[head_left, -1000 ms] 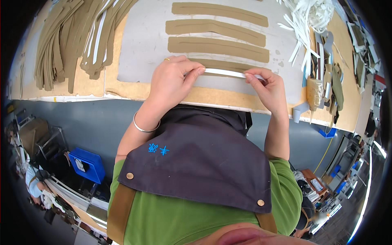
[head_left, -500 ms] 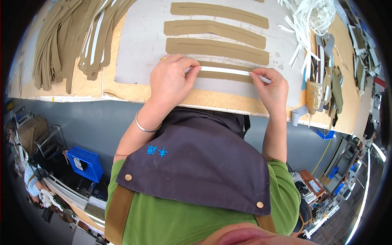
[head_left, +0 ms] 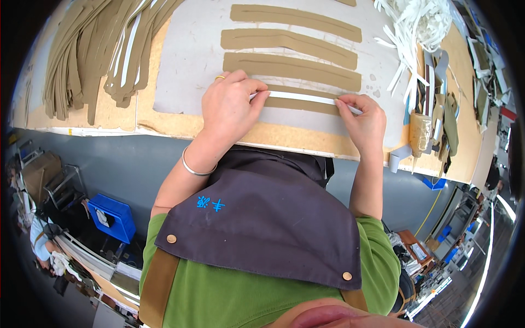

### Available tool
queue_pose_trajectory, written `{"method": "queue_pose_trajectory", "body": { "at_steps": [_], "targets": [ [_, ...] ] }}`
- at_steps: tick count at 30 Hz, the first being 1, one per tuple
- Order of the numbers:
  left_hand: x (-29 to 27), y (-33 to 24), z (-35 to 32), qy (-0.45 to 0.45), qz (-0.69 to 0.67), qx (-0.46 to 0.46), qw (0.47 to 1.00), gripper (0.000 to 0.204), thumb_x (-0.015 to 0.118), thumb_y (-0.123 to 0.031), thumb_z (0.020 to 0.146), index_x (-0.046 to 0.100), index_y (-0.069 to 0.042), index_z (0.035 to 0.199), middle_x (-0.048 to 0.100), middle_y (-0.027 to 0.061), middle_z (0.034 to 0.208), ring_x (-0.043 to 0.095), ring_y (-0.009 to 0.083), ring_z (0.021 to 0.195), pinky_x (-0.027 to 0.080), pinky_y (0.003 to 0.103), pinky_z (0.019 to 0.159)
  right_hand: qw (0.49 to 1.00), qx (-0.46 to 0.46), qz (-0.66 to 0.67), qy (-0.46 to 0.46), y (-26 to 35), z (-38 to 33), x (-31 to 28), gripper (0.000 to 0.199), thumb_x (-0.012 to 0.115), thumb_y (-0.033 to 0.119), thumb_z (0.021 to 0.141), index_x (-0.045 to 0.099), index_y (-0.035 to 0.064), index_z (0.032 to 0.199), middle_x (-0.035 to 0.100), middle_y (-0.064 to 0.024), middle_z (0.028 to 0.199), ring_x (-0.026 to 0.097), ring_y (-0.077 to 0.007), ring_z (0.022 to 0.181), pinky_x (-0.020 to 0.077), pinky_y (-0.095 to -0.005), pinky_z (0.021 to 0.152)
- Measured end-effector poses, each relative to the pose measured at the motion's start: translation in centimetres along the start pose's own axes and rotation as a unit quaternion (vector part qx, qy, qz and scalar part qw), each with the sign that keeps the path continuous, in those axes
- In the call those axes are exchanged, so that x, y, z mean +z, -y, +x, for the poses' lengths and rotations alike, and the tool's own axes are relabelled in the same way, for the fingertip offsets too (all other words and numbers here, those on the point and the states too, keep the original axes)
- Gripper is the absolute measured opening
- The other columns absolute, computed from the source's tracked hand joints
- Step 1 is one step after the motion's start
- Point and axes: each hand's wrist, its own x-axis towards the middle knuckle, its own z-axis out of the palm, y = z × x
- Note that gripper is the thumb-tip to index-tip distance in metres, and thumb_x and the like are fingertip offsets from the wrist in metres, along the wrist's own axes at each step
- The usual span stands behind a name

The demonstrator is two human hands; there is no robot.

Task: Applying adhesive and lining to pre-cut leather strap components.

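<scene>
Between my hands a narrow white strip (head_left: 302,98) is stretched along the middle of a tan fabric strip (head_left: 303,106) lying near the table's front edge. My left hand (head_left: 232,104) pinches the white strip's left end between thumb and forefinger. Its right end is pinched the same way in my right hand (head_left: 363,117), with a short tail sticking out past the fingers. Both hands rest low over the tan fabric and hide its two ends. Just beyond lies another tan fabric strip (head_left: 292,71), with more in a column farther back.
A grey sheet (head_left: 186,76) covers the middle of the wooden table (head_left: 158,123). Hanging piles of tan strips (head_left: 82,60) lie at the left. At the right are a tangle of white strips (head_left: 426,24) and a tape-wrapped bundle (head_left: 420,134). A blue crate (head_left: 112,217) stands below, left.
Both hands hold nearly the same place, still pinching the white strip. It lies slightly lower in the picture, and the view has shifted a little.
</scene>
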Motion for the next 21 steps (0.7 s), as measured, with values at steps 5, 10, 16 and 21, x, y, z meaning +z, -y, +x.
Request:
{"method": "queue_pose_trajectory", "body": {
  "at_steps": [5,10,16,21],
  "targets": [
    [0.0,0.0,0.0,0.001,-0.001,-0.004,1.000,0.005,0.076,-0.014,0.076,0.076,-0.012,0.079,0.061,0.0026,0.070,0.059,0.0225,0.071,0.047,0.035,0.060,1.000,0.016,-0.001,0.016,0.1,0.1,-0.3,0.014,0.078,0.015,0.078,0.075,0.0037,0.086,0.073,-0.0083,0.084,0.069,-0.0179,0.079,0.0521,-0.0296,0.071],
    [-0.1,-0.1,0.1,0.012,0.007,-0.010,1.000,0.004,0.076,-0.014,0.076,0.075,-0.011,0.079,0.062,0.0025,0.070,0.059,0.0224,0.071,0.047,0.035,0.061,1.000,0.023,0.005,0.013,0.0,0.1,-0.3,0.009,0.076,0.016,0.077,0.075,0.0080,0.082,0.072,-0.0050,0.083,0.067,-0.0208,0.080,0.0512,-0.0327,0.070],
    [0.0,0.0,0.2,0.010,0.008,-0.009,1.000,0.004,0.076,-0.014,0.076,0.075,-0.012,0.079,0.063,0.0020,0.072,0.059,0.0223,0.072,0.048,0.035,0.061,0.999,0.031,-0.007,0.023,-0.1,0.2,-0.5,0.011,0.077,0.018,0.076,0.075,0.0092,0.082,0.072,-0.0044,0.082,0.067,-0.0204,0.079,0.0511,-0.0322,0.069],
    [0.0,0.0,0.2,0.017,0.004,-0.021,1.000,0.004,0.076,-0.014,0.076,0.075,-0.012,0.080,0.063,0.0017,0.073,0.059,0.0221,0.072,0.048,0.035,0.062,0.993,0.106,-0.015,0.040,-0.8,0.3,-1.5,0.012,0.077,0.019,0.076,0.076,0.0100,0.084,0.071,-0.0027,0.078,0.067,-0.0200,0.073,0.0503,-0.0310,0.066]
  ]
}}
